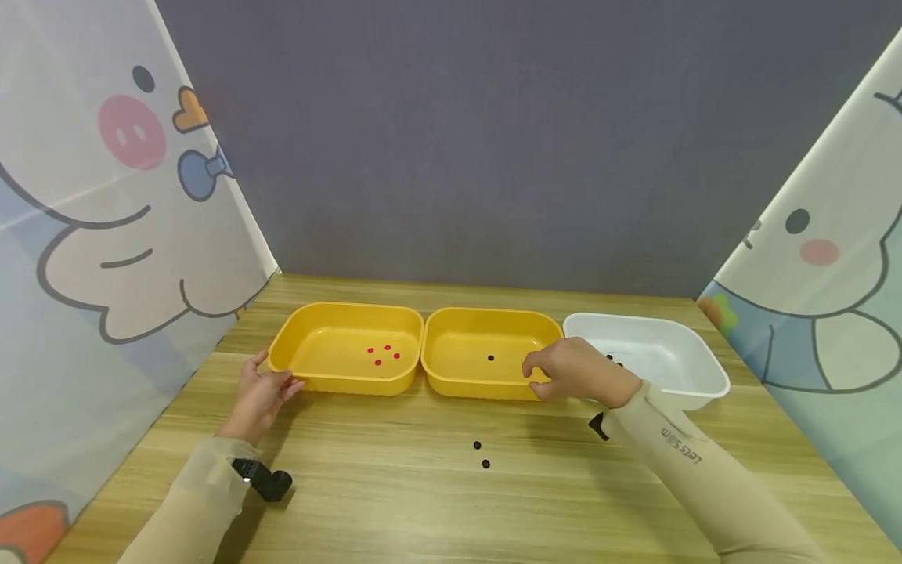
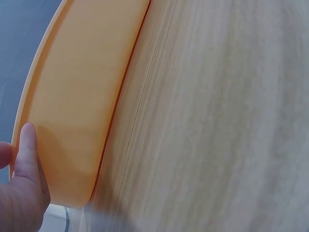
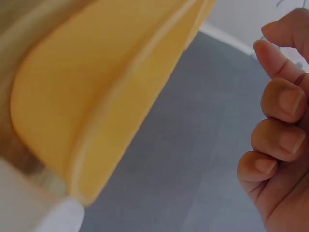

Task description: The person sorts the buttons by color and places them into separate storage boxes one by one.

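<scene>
My left hand [image 1: 258, 398] holds the near left corner of the left yellow tray [image 1: 380, 386]. In the left wrist view its finger [image 2: 28, 145] lies along the outer wall, with the thumb tip at the rim. Several small red discs [image 1: 377, 363] lie in that tray. Over the near right part of the middle yellow tray [image 1: 465, 387] is my right hand [image 1: 574, 370], its fingers loosely curled, a gap between thumb and index finger, nothing visible held. One small black disc [image 1: 491, 358] lies inside this tray.
At the right stands a white tray [image 1: 694, 380], partly behind my right hand, with small black discs [image 1: 609, 357] inside. Two more black discs [image 1: 481, 454] lie on the wooden table [image 1: 395, 486] before the trays. A grey panel [image 1: 479, 157] rises behind, patterned panels at both sides.
</scene>
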The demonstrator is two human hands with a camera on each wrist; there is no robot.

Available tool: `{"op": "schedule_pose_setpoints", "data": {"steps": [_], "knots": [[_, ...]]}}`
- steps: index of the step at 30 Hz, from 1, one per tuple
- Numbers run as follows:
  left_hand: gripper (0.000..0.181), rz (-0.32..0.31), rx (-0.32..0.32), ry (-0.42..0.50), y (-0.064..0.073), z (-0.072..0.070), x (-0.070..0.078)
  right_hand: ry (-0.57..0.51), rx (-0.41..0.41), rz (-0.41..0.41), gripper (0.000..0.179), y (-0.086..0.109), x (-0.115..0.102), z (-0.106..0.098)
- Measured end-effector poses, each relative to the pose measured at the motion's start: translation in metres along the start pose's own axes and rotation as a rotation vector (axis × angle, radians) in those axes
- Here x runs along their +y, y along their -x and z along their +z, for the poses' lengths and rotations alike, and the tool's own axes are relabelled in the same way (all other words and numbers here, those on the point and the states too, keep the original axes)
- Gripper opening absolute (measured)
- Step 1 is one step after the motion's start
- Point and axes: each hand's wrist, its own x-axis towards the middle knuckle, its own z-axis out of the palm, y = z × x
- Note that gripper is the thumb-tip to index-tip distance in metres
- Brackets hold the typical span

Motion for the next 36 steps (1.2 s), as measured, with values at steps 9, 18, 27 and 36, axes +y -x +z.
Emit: {"op": "schedule_pose_setpoints", "data": {"steps": [9,18,27,36], "knots": [[0.078,-0.008,0.004,-0.007,-0.002,0.001,0.001,-0.06,-0.099,-0.085,0.012,-0.006,-0.026,0.026],[0.078,-0.011,0.006,0.002,-0.005,0.001,-0.001,-0.09,-0.131,-0.146,0.014,-0.009,-0.04,0.037],[0.078,-0.018,0.02,-0.023,-0.005,-0.002,-0.001,-0.01,-0.238,-0.24,0.015,-0.017,-0.055,0.063],[0.078,-0.031,0.025,-0.037,-0.006,0.0,0.001,0.019,-0.301,-0.172,0.019,-0.02,-0.058,0.064]]}}
